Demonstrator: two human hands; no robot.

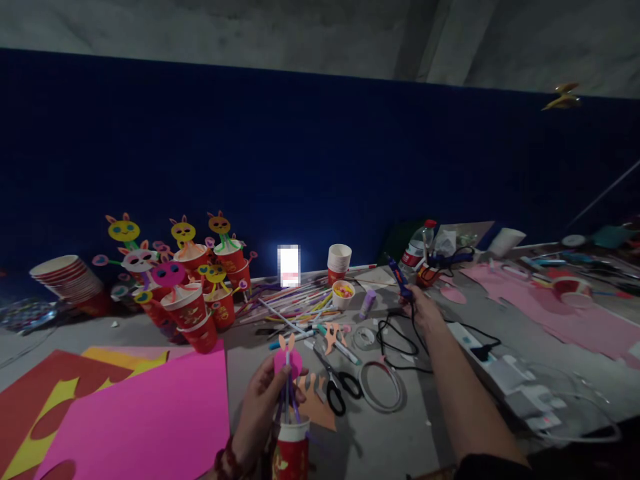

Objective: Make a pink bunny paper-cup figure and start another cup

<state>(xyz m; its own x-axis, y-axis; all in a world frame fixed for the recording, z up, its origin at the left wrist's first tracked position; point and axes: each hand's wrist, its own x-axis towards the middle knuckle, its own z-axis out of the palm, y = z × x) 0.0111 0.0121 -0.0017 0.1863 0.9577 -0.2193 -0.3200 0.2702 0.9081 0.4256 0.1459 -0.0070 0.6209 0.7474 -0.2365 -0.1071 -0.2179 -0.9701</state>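
My left hand (260, 407) is closed around thin straws that stand in a red paper cup (291, 450) at the near edge of the table. A pink paper rabbit head with orange ears (287, 360) tops the straws, just above my fingers. My right hand (423, 308) reaches far across the table and grips a blue hot glue gun (399, 275) with an orange trigger. Its black cord (395, 340) loops back over the table toward a white power strip (473, 343).
Finished rabbit cups (193, 303) cluster at the back left beside a stack of red cups (65, 277). Pink, yellow and red paper sheets (145, 420) lie near left. Black scissors (337, 390), tape rolls (383, 387), coloured straws (295, 300), a bowl of beads (343, 293) and a bottle (417, 243) fill the middle.
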